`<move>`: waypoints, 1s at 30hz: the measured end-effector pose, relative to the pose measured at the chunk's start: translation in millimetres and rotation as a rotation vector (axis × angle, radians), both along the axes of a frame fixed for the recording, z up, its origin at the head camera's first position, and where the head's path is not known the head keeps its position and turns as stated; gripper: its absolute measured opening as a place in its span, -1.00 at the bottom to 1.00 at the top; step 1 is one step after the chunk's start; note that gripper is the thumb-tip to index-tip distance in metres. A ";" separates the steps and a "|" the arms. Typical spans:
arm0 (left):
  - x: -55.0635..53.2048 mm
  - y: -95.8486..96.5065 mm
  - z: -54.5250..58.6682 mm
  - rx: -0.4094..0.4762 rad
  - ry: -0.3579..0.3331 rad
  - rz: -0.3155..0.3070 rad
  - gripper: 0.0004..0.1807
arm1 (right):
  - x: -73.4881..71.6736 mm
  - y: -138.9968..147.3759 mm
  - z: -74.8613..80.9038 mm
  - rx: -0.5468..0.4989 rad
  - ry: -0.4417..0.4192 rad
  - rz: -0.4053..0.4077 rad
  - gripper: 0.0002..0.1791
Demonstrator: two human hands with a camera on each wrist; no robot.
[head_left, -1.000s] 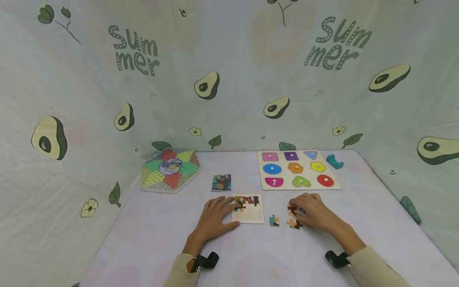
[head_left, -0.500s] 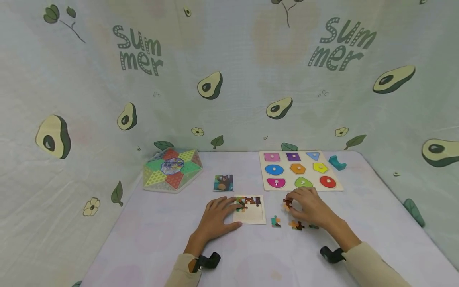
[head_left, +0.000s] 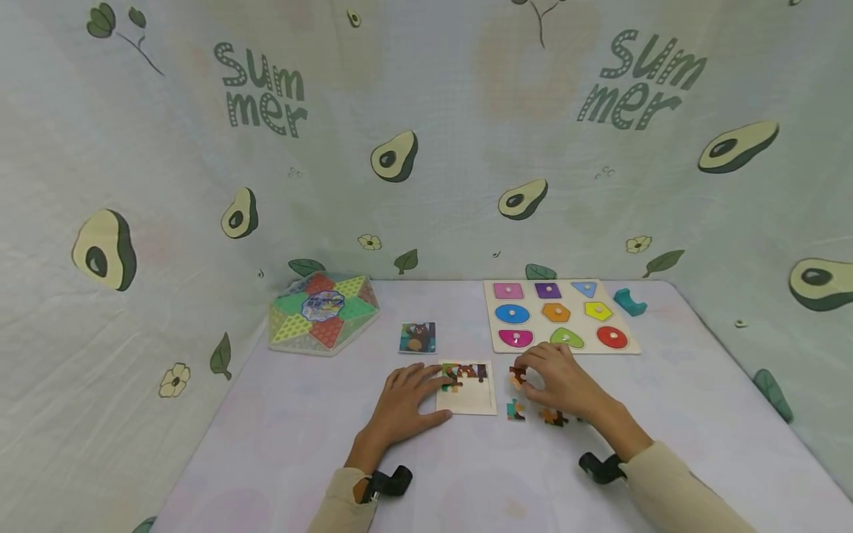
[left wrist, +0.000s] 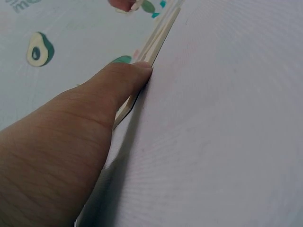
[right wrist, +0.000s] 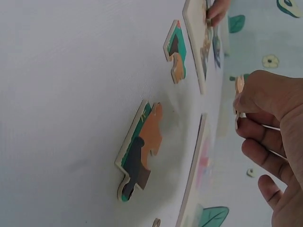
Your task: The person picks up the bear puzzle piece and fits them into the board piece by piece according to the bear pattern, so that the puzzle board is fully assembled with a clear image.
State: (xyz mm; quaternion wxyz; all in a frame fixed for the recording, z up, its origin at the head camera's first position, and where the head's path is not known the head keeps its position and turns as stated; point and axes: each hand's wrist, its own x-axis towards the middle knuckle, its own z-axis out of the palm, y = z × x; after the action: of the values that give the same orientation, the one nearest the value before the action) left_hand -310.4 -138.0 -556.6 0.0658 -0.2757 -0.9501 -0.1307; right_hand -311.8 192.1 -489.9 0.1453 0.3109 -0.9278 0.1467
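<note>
A small square puzzle tray (head_left: 474,402) lies on the table, with joined bear-picture pieces along its top and upper left. My left hand (head_left: 406,405) rests at its left side, fingers over the pieces and thumb at the lower left corner. In the left wrist view, the thumb (left wrist: 128,75) presses along the tray's edge (left wrist: 163,35). Just right of the tray, my right hand (head_left: 556,376) pinches a brown and orange jigsaw piece (right wrist: 239,97) between thumb and fingertips, raised off the table. Below it lie loose jigsaw pieces (head_left: 516,409), some partly hidden by the hand.
Behind the tray lies a small bear picture card (head_left: 417,337). A wooden shape board (head_left: 540,344) stands at the back right, beside a teal curved block (head_left: 629,302). At the back left is a clear hexagonal box (head_left: 324,314) with colored triangles. A printed curtain (head_left: 453,244) hangs behind.
My right hand has picked up a jigsaw piece from the loose ones and moved it left toward the tray. The left hand keeps its place on the tray.
</note>
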 end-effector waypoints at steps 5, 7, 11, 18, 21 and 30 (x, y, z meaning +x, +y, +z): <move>-0.7 0.1 1.6 -0.011 -0.001 -0.001 -0.27 | -3.2 -8.1 -0.7 -0.012 -0.012 0.023 -0.64; -0.8 0.1 2.0 -0.011 -0.002 -0.001 -0.27 | -4.4 -12.0 -0.9 -0.015 -0.011 0.031 -0.64; -0.4 0.0 2.4 -0.014 -0.010 0.003 -0.28 | -6.5 -20.5 -0.3 -0.020 -0.005 0.054 -0.66; -0.2 -0.8 0.2 -0.008 -0.022 0.004 -0.29 | -8.3 -34.1 3.4 -0.011 -0.047 0.062 -0.68; -0.6 -1.3 -0.8 -0.002 -0.014 0.002 -0.28 | -9.7 -37.8 3.0 -0.015 -0.043 0.072 -0.69; -0.7 -2.5 -1.1 0.006 0.027 -0.016 -0.28 | -12.9 -47.7 0.1 -0.009 -0.050 0.089 -0.68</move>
State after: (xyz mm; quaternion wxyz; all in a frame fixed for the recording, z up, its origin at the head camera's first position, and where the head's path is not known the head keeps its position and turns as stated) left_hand -311.1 -140.5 -557.7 0.0785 -0.2850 -0.9464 -0.1303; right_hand -324.6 144.4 -489.8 0.1166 0.3474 -0.9157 0.1649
